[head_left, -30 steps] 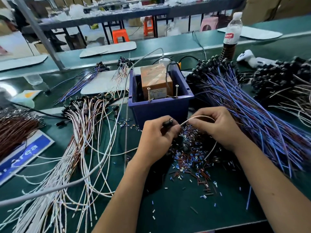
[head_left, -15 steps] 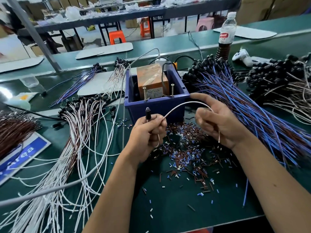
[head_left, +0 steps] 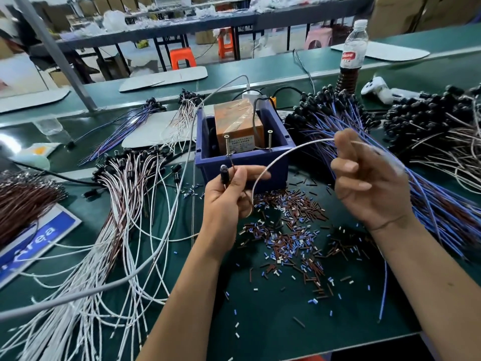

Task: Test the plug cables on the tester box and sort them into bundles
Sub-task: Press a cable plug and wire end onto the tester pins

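Observation:
A blue bin (head_left: 276,155) holds the orange tester box (head_left: 238,123), with two upright screws at its front rim. My left hand (head_left: 229,196) grips a black plug (head_left: 225,174) just in front of the bin, near the left screw. The plug's white cable (head_left: 283,155) arcs up and right to my right hand (head_left: 369,178), which pinches it between thumb and fingers. A bundle of white and brown cables (head_left: 125,194) lies to the left. A bundle of blue cables (head_left: 390,157) lies to the right, partly behind my right hand.
Small cut sleeve pieces (head_left: 289,230) litter the green mat in front of the bin. A brown cable bundle (head_left: 23,201) sits far left, black-plug cables (head_left: 442,128) far right. A bottle (head_left: 351,56) and a white controller (head_left: 377,89) stand behind. A thick grey cord (head_left: 145,261) crosses the left side.
Both hands rose from the sleeve pile toward the bin. The right hand moved up and right, stretching the white cable into an arc, and the plug now stands upright near the left screw.

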